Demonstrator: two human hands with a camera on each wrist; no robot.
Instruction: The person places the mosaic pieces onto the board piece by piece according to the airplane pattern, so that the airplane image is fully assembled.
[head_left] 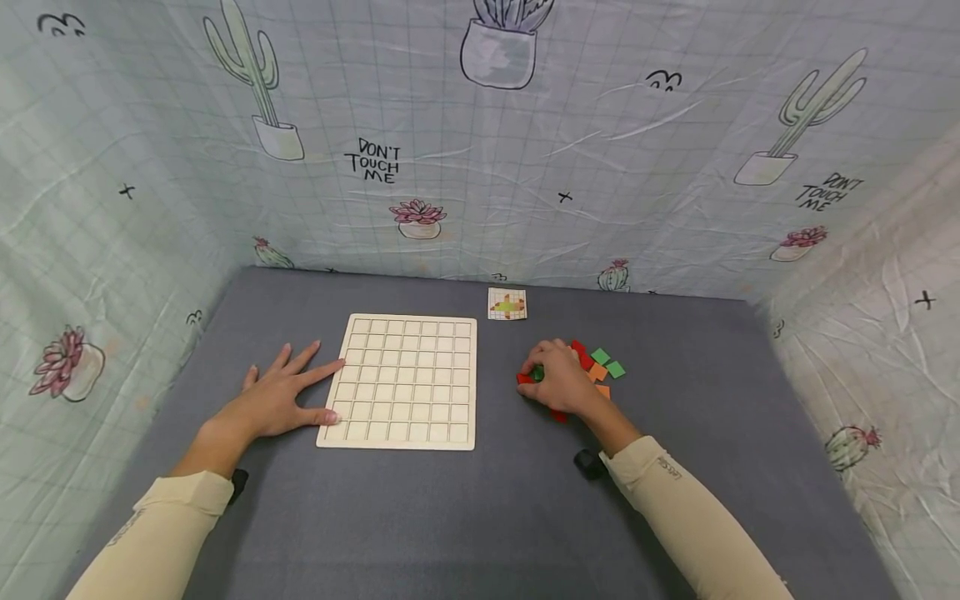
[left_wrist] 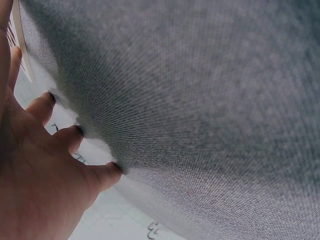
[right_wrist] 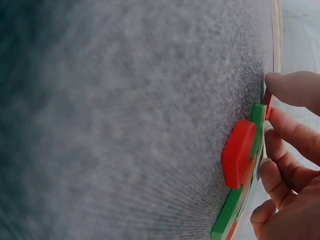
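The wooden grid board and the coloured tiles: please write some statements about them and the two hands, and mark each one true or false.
1. The left hand lies flat on the grey table, fingers touching the left edge of the wooden grid board. True.
2. Several cells of the board already hold coloured tiles. False: every cell is empty.
3. The right hand is at the pile of coloured tiles, to the right of the board. True.
4. The pile holds only blue tiles. False: red, green and orange show.
5. The small pattern card lies on the board. False: it lies on the table beyond the board's far right corner.
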